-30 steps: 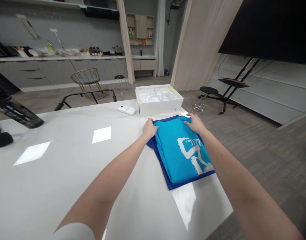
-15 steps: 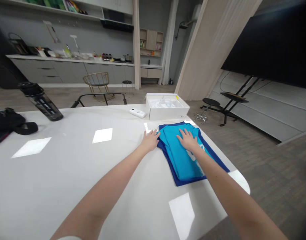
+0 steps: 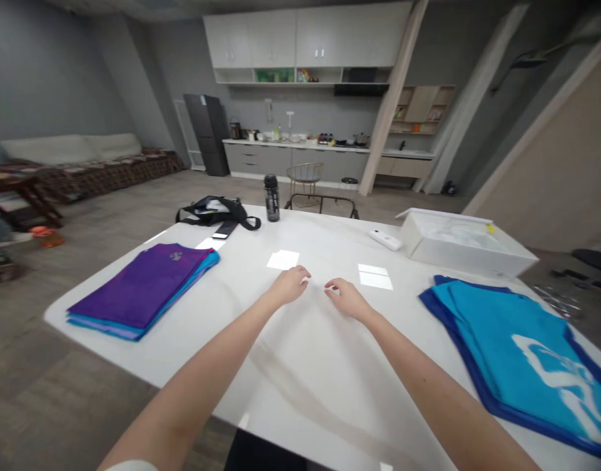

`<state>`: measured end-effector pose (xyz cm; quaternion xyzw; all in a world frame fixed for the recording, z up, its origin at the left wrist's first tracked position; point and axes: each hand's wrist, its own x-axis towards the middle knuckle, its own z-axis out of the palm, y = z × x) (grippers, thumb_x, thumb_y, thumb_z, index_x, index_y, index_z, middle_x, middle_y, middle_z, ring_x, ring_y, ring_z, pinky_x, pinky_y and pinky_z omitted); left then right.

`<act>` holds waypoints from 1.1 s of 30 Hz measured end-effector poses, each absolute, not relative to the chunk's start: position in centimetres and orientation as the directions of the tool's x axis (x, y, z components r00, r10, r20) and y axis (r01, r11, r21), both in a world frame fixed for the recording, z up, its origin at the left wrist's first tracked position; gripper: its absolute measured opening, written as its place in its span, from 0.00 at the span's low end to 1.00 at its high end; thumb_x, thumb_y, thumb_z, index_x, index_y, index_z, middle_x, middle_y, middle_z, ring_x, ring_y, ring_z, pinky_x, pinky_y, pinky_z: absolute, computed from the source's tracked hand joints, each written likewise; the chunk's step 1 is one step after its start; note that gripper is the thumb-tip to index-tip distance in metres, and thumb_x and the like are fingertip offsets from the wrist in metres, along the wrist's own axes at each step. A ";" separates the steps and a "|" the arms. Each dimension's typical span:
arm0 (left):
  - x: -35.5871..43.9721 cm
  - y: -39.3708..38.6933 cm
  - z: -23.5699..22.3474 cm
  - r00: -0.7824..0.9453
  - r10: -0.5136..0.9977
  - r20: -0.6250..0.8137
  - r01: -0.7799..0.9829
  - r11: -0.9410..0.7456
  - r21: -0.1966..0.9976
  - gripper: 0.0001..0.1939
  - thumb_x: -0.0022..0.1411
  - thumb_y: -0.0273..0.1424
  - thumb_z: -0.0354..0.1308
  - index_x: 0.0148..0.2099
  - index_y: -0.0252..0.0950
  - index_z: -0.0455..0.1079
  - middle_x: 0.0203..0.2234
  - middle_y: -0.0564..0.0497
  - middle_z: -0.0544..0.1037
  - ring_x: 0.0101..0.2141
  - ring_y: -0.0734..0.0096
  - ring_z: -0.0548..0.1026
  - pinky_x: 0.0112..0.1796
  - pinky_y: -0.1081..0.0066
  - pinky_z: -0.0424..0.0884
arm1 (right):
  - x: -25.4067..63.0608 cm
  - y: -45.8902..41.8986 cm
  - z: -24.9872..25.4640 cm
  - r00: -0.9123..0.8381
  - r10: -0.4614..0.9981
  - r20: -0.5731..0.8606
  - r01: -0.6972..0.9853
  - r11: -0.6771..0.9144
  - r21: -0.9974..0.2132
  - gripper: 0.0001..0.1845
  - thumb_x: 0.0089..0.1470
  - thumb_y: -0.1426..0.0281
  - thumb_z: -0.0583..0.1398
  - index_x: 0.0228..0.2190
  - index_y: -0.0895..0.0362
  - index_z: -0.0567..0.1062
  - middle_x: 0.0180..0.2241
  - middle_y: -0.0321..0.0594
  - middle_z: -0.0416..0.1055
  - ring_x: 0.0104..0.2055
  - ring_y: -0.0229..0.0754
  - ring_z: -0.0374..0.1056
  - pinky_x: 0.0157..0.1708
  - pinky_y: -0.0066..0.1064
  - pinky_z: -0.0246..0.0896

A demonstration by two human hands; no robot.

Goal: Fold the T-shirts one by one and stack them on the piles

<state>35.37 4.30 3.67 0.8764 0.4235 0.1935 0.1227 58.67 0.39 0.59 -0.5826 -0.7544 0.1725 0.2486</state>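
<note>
Left hand and right hand: fingers loosely curled, partly open, gripping nothing; tips face each other across a narrow gap above the glossy white table. Fingertip contact with it: cannot tell.

Folded purple cloth stack with blue and lilac lower layers: well left of the left fingers, its near corner close to the table's near edge. Long axis slants from near-left to far-right; small grey emblem at the far end.

Folded bright-blue cloth on dark-blue cloth: well right of the right fingers. Long axis slants from far-left to near-right; white print toward the near end.

White tabletop spans from the fingers to both stacks. Beyond the fingers: black bottle and black strapped bag, farther left; slim white device and open white box, farther right.
</note>
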 end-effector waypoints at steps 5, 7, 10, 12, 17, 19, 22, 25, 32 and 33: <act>19.4 3.6 3.4 0.221 0.944 0.246 0.907 -0.292 0.304 0.16 0.65 0.26 0.51 0.52 0.38 0.74 0.55 0.44 0.73 0.53 0.59 0.73 0.55 0.61 0.67 | 45.2 4.0 -0.1 -0.357 0.928 0.110 0.703 0.344 -0.623 0.11 0.60 0.67 0.58 0.39 0.55 0.79 0.42 0.44 0.78 0.41 0.45 0.73 0.46 0.35 0.66; 14.1 3.1 3.0 0.072 0.963 0.260 0.954 -0.143 0.265 0.17 0.65 0.27 0.51 0.54 0.38 0.72 0.55 0.42 0.72 0.54 0.56 0.72 0.54 0.60 0.67 | 40.7 5.2 -0.3 -0.389 0.917 0.089 0.675 0.350 -0.650 0.10 0.58 0.68 0.59 0.38 0.55 0.80 0.40 0.43 0.79 0.40 0.45 0.74 0.45 0.35 0.66; 8.0 2.7 1.8 -0.151 0.949 0.278 0.972 0.092 0.216 0.21 0.66 0.31 0.50 0.60 0.39 0.67 0.58 0.40 0.70 0.55 0.52 0.70 0.55 0.56 0.65 | 35.4 6.9 -0.9 -0.424 0.901 0.087 0.654 0.371 -0.659 0.09 0.57 0.69 0.60 0.36 0.55 0.80 0.38 0.42 0.79 0.39 0.45 0.74 0.44 0.35 0.67; 5.1 2.6 0.8 -0.260 0.927 0.271 0.956 0.208 0.208 0.24 0.67 0.34 0.50 0.64 0.37 0.63 0.61 0.37 0.67 0.57 0.49 0.68 0.57 0.52 0.62 | 32.6 7.7 -1.4 -0.438 0.894 0.096 0.647 0.388 -0.656 0.09 0.57 0.69 0.60 0.36 0.55 0.80 0.38 0.42 0.79 0.39 0.45 0.74 0.45 0.35 0.67; 1.3 2.9 -0.8 -0.266 0.939 0.216 0.952 0.221 0.213 0.18 0.68 0.35 0.49 0.56 0.38 0.71 0.58 0.39 0.71 0.57 0.50 0.69 0.56 0.53 0.62 | 27.4 8.7 -2.2 -0.473 0.867 0.155 0.630 0.456 -0.628 0.10 0.59 0.69 0.59 0.41 0.55 0.79 0.43 0.44 0.77 0.44 0.45 0.72 0.48 0.36 0.64; 0.9 3.1 -1.0 -0.263 0.938 0.226 0.955 0.220 0.198 0.16 0.69 0.33 0.46 0.49 0.38 0.74 0.52 0.40 0.76 0.52 0.52 0.72 0.52 0.56 0.65 | 25.5 8.9 -2.2 -0.499 0.851 0.166 0.609 0.480 -0.632 0.11 0.59 0.70 0.58 0.42 0.56 0.78 0.43 0.44 0.76 0.43 0.45 0.72 0.48 0.36 0.64; 0.9 3.0 -0.9 -0.283 0.921 0.269 0.955 0.243 0.173 0.17 0.71 0.31 0.43 0.45 0.36 0.74 0.43 0.40 0.78 0.46 0.52 0.75 0.48 0.58 0.66 | 22.7 9.3 -1.6 -0.525 0.831 0.184 0.565 0.501 -0.655 0.11 0.59 0.72 0.58 0.43 0.55 0.77 0.44 0.43 0.75 0.42 0.44 0.71 0.49 0.37 0.64; 1.6 2.3 -0.2 -0.251 0.902 0.352 0.964 0.199 0.178 0.18 0.73 0.32 0.40 0.49 0.36 0.72 0.42 0.40 0.77 0.44 0.54 0.75 0.45 0.60 0.66 | 20.4 9.4 -0.4 -0.496 0.808 0.316 0.524 0.569 -0.634 0.20 0.58 0.71 0.59 0.52 0.54 0.72 0.53 0.46 0.71 0.52 0.47 0.68 0.54 0.41 0.62; 4.5 -1.2 3.0 -0.035 0.858 0.513 0.979 -0.073 0.189 0.17 0.74 0.32 0.41 0.57 0.42 0.67 0.42 0.43 0.76 0.45 0.60 0.75 0.39 0.69 0.67 | 19.4 9.0 3.3 -0.572 0.710 0.412 0.444 0.690 -0.572 0.21 0.50 0.76 0.59 0.47 0.50 0.75 0.57 0.42 0.69 0.60 0.51 0.62 0.60 0.46 0.54; 4.8 -1.5 3.4 0.002 0.852 0.523 0.980 -0.105 0.167 0.17 0.74 0.32 0.42 0.56 0.42 0.68 0.41 0.44 0.76 0.44 0.61 0.75 0.40 0.68 0.67 | 19.8 8.8 3.9 -0.550 0.731 0.403 0.419 0.659 -0.624 0.20 0.49 0.77 0.56 0.43 0.51 0.76 0.51 0.41 0.74 0.55 0.49 0.66 0.57 0.43 0.58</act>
